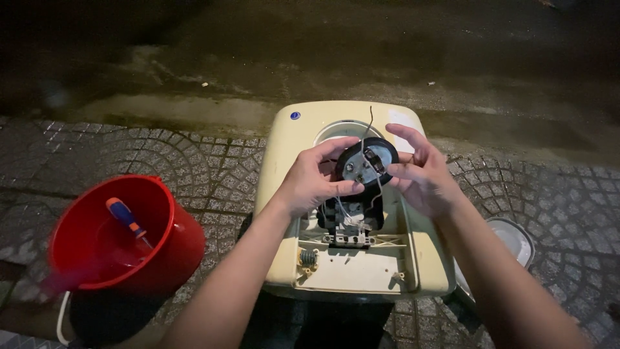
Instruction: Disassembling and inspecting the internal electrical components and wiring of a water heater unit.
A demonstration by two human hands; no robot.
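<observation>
night street, wet dark road at top and patterned paving stones (pixel 194 161) underfoot, w/ a cream plastic appliance casing (pixel 284 194) lying open-side up on the ground. both hands work over its middle. the left hand (pixel 310 181) and right hand (pixel 420 178) share a round black part (pixel 368 161), likely a small motor or timer disc, lifted just above the casing's round opening. left fingers (pixel 339 189) pinch its lower left edge; right thumb and forefinger grip the right edge, the other right fingers spread loose. thin white wires (pixel 345 210) run down from the disc to a black bracket (pixel 352 220) w/ a white connector, fixed inside the casing; one thin dark wire sticks up past the disc. a small coil spring (pixel 307 257) sits in the lower left corner of the open base.

left of the casing, well apart, a red bucket (pixel 168 258) holds a screwdriver (pixel 126 220) w/ orange and blue handle, leaning inside. at right, partly behind the forearm, a pale lid or dish (pixel 516 239) rests on the paving.

judgement: the step looks like turning or seating the disc while it stays wired. doing it well prob means keeping the disc low and close to the bracket so the wires keep slack, supporting it by the rim w/ both hands, not the leads, and watching that the thin wires don't snag or kink.
</observation>
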